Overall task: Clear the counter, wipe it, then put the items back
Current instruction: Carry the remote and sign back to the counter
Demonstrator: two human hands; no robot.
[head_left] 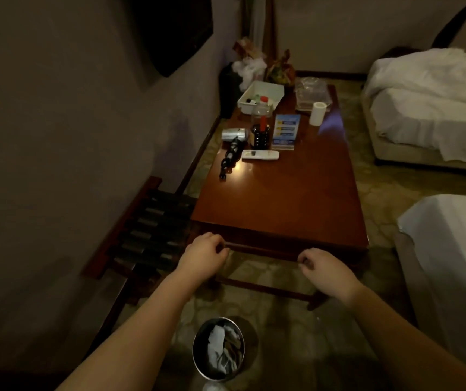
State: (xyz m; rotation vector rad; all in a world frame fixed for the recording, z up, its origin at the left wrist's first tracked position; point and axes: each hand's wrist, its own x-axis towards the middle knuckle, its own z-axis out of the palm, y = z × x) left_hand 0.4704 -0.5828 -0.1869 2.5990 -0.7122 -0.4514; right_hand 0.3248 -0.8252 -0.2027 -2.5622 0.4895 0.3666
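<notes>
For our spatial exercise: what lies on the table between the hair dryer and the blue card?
In the head view, a dark pen holder stands between the hair dryer and the blue card.

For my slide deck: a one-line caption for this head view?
Both hands, left and right, reach toward the near edge of the cluttered wooden table.

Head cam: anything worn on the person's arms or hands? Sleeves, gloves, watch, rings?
Nothing visible. Both forearms are bare up to the frame edge, no sleeves in view. The left hand and right hand have no gloves, and no watch or wristband shows. The light is too dim to rule out rings.
</notes>
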